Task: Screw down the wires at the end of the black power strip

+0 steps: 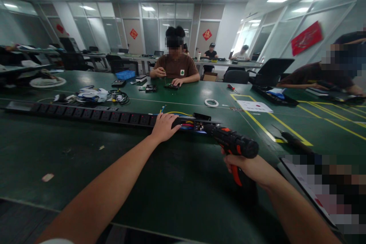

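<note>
A long black power strip [97,114] with a row of sockets lies across the green table. My left hand [164,126] rests over it near its right end, gripping it with the fingers across the top and far edge. To the right of that hand the casing is open, and coloured wires [187,124] and small metal parts show inside. My right hand [243,167] is closed around the handle of a black and orange cordless drill [233,141]. The drill's nose points left into the opening; whether its tip touches a part is too small to tell.
Across the table, a person [175,65] handles small black devices. A white tape roll [211,103], a screwdriver [232,88], a paper sheet [254,106] and a blue basket [125,74] lie beyond the strip. Bagged parts and cables [94,94] sit at left. Another long tool [297,143] lies right.
</note>
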Tool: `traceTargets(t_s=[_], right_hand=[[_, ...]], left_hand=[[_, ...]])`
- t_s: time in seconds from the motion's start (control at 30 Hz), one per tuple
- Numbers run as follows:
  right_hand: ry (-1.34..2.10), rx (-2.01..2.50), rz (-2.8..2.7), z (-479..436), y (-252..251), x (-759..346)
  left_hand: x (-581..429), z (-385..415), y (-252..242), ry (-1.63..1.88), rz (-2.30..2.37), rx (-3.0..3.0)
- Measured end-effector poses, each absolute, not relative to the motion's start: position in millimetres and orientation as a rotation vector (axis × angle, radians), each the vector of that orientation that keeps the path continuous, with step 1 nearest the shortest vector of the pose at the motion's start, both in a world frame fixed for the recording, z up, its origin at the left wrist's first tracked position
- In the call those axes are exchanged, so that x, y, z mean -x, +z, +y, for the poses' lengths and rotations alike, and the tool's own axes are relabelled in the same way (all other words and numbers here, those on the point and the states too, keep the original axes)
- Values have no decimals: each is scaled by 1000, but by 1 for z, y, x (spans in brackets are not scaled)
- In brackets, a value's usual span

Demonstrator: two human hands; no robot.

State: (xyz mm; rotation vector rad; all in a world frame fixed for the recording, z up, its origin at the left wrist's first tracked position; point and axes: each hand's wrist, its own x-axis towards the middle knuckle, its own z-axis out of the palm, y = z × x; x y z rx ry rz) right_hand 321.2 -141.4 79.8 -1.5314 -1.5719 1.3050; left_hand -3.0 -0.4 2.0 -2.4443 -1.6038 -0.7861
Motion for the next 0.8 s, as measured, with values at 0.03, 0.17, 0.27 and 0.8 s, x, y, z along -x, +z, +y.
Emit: traceTargets(t_s=[0.03,0.17,0.27,0.8], right_hand=[[1308,1528,-1572,-141,80,-322],[1308,1543,-1556,-142,81,-321],[1306,1549,-1548,-143,83,-319],[1307,1545,-1536,-143,82,-319]], left_hand=[[3,-1,3,-787,-1609,2444],[3,-1,2,-797,-1611,2452],[4,1,1,-802,-1609,2458],[4,0,2,-798,-1611,2452]])
